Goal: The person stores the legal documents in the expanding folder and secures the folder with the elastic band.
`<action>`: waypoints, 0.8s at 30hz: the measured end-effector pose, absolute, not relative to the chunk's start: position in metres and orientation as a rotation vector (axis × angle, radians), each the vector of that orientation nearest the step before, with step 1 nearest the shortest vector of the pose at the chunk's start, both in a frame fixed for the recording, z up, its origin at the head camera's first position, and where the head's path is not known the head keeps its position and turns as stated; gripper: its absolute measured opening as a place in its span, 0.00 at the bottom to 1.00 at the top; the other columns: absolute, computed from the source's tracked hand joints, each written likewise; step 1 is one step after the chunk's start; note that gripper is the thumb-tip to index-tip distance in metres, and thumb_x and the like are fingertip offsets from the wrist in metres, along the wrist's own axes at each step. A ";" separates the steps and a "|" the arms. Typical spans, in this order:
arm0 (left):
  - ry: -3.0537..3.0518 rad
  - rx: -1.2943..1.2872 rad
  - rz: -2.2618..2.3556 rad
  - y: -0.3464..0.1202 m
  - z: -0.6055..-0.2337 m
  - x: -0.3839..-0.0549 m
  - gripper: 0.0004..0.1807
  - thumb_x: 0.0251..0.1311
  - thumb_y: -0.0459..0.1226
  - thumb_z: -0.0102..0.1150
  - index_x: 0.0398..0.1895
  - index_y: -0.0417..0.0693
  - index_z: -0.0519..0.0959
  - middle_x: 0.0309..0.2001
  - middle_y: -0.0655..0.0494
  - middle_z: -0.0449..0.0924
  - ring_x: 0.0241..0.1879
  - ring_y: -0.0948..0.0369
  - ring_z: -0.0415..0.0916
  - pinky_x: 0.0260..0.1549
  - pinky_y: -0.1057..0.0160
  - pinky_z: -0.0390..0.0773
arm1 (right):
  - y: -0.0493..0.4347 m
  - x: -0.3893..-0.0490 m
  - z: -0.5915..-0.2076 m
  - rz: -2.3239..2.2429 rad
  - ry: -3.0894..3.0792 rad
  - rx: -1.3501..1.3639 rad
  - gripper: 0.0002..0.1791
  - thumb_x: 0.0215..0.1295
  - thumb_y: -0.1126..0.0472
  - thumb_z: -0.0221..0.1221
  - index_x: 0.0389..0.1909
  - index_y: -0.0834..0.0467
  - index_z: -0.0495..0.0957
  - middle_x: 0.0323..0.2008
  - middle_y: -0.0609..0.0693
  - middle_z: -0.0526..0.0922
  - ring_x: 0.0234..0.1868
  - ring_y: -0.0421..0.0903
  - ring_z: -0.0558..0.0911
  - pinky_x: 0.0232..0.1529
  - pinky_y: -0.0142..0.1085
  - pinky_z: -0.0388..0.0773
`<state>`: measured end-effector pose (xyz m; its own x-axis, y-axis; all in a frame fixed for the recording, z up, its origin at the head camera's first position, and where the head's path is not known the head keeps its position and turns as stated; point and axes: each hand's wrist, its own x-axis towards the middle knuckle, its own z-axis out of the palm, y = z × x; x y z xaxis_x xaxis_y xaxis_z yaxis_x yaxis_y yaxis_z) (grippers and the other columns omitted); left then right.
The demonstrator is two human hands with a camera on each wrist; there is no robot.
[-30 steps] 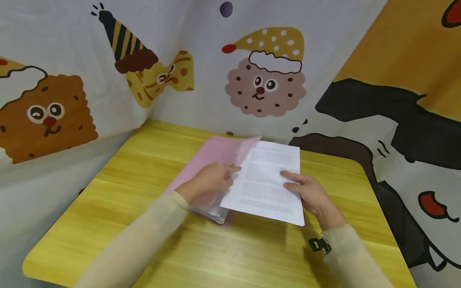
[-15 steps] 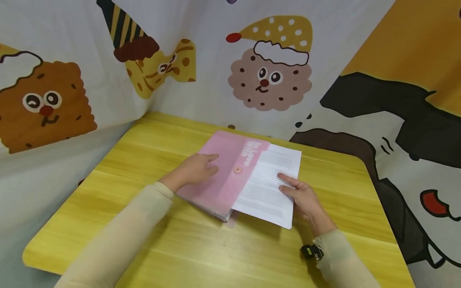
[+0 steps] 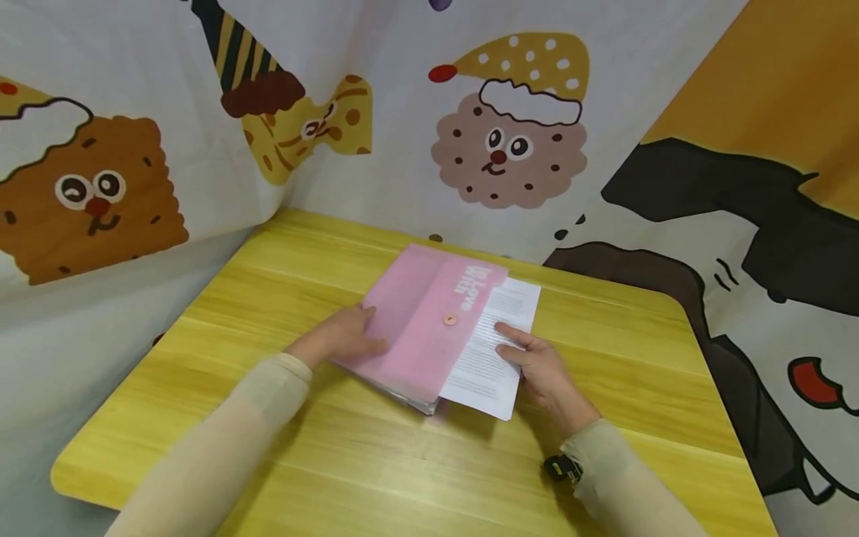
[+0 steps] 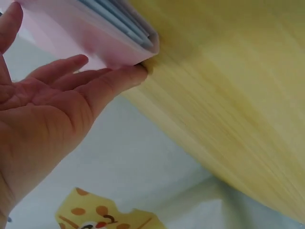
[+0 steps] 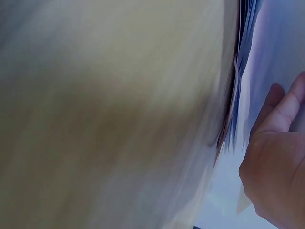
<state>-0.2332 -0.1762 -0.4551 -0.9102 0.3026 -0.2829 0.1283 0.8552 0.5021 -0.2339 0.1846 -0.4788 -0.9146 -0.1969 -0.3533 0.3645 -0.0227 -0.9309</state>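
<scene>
A pink snap-button document folder [image 3: 419, 321] lies on the table in the head view, with white lettering on its flap. Printed paper sheets [image 3: 493, 350] stick out from under the flap on its right side. The right hand [image 3: 540, 373] grips the sheets at their right edge, two digits on top and the rest hidden beneath. At the folder's left edge, the left hand [image 3: 338, 335] rests with fingers spread and fairly straight. In the left wrist view, the fingers [image 4: 112, 86] touch the folder's edge, where several layers show. The right wrist view catches the right hand [image 5: 276, 167] beside layered edges.
The yellow wood-patterned table [image 3: 376, 477] has a rounded corner at front left. A cartoon-printed cloth [image 3: 396, 201] hangs behind it and along both sides. A dark band with a buckle [image 3: 562, 468] sits at the right wrist.
The right hand has moved left with the sheets, which now lie further under the flap. The left hand has let the flap down and drawn back to the folder's left edge.
</scene>
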 end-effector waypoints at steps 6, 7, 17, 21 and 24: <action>2.683 0.281 0.722 -0.154 -0.461 -0.220 0.51 0.61 0.56 0.61 0.75 0.30 0.52 0.75 0.29 0.47 0.76 0.38 0.47 0.75 0.44 0.50 | 0.187 -0.235 -0.479 -1.985 1.906 0.159 0.31 0.67 0.64 0.60 0.71 0.56 0.67 0.46 0.44 0.87 0.41 0.43 0.87 0.42 0.37 0.84; 2.684 0.284 0.713 -0.148 -0.461 -0.217 0.51 0.61 0.56 0.61 0.75 0.31 0.53 0.75 0.29 0.47 0.76 0.38 0.47 0.74 0.44 0.51 | 0.189 -0.235 -0.479 -1.981 1.912 0.164 0.31 0.67 0.64 0.60 0.71 0.55 0.68 0.45 0.43 0.86 0.41 0.43 0.87 0.42 0.37 0.84; 2.683 0.270 0.670 -0.119 -0.458 -0.197 0.54 0.56 0.59 0.64 0.77 0.37 0.54 0.77 0.32 0.44 0.76 0.38 0.46 0.74 0.42 0.52 | 0.205 -0.237 -0.480 -1.907 1.925 0.106 0.35 0.69 0.61 0.59 0.75 0.44 0.61 0.55 0.46 0.82 0.44 0.44 0.86 0.45 0.39 0.84; 2.686 0.286 0.681 -0.118 -0.458 -0.196 0.54 0.56 0.58 0.65 0.76 0.36 0.55 0.76 0.32 0.46 0.76 0.38 0.47 0.74 0.42 0.52 | 0.209 -0.240 -0.481 -1.845 1.972 0.045 0.36 0.71 0.60 0.57 0.76 0.38 0.57 0.59 0.53 0.79 0.44 0.47 0.86 0.44 0.41 0.84; 2.682 0.300 0.693 -0.117 -0.458 -0.195 0.54 0.55 0.57 0.66 0.76 0.36 0.54 0.76 0.31 0.46 0.76 0.37 0.47 0.74 0.42 0.52 | 0.209 -0.243 -0.481 -1.822 1.998 0.008 0.37 0.72 0.59 0.55 0.77 0.36 0.53 0.64 0.57 0.74 0.44 0.47 0.86 0.44 0.42 0.84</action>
<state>-0.1954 -0.1167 -0.4578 -0.9149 0.2877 -0.2830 0.1145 0.8575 0.5017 -0.2432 0.2086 -0.4814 -0.9056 -0.2814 -0.3172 0.2901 0.1346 -0.9475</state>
